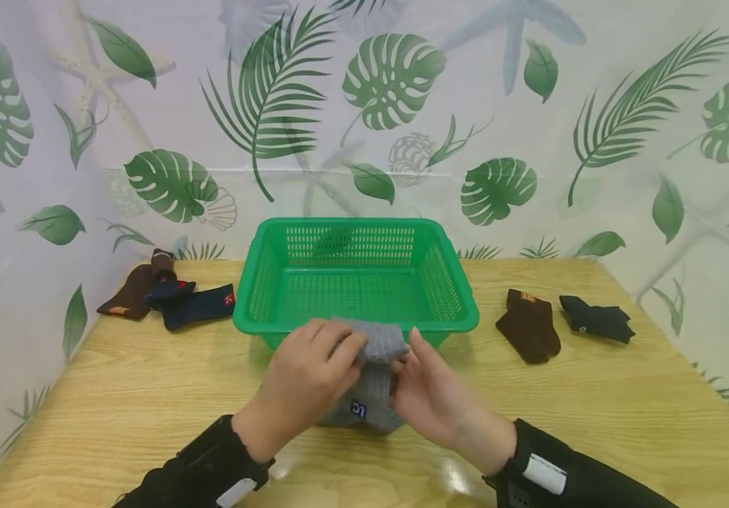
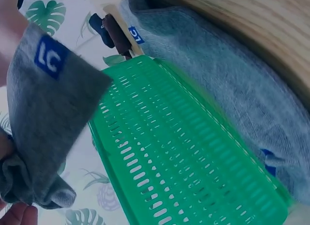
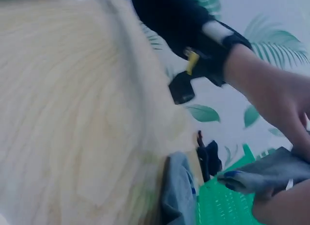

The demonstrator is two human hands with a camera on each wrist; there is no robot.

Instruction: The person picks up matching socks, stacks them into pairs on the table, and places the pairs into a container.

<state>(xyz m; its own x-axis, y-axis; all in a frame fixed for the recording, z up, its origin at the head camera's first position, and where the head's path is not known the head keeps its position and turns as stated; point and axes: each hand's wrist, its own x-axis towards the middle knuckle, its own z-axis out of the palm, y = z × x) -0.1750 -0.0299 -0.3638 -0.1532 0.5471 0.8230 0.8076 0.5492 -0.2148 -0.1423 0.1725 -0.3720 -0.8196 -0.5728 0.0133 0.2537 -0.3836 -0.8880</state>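
A grey sock (image 1: 384, 341), folded over at its top, hangs between the two hands just in front of the basket. My left hand (image 1: 313, 377) grips it from the left with curled fingers. On the other side my right hand (image 1: 434, 402) holds its edge between thumb and fingers. A second grey sock (image 1: 373, 422) lies on the table below them. In the left wrist view the held sock (image 2: 48, 104) shows a blue label, and the lying sock (image 2: 213, 65) stretches beside the basket. The right wrist view shows the held sock (image 3: 271, 171) partly hidden by fingers.
A green plastic basket (image 1: 246, 303) stands behind the hands. Left of it lie brown socks (image 1: 138, 289) and dark blue socks (image 1: 199, 307). To its right are brown socks (image 1: 529, 328) and black socks (image 1: 595, 319). A leaf-patterned sheet (image 1: 364, 183) covers the walls around the wooden table (image 1: 593, 423).
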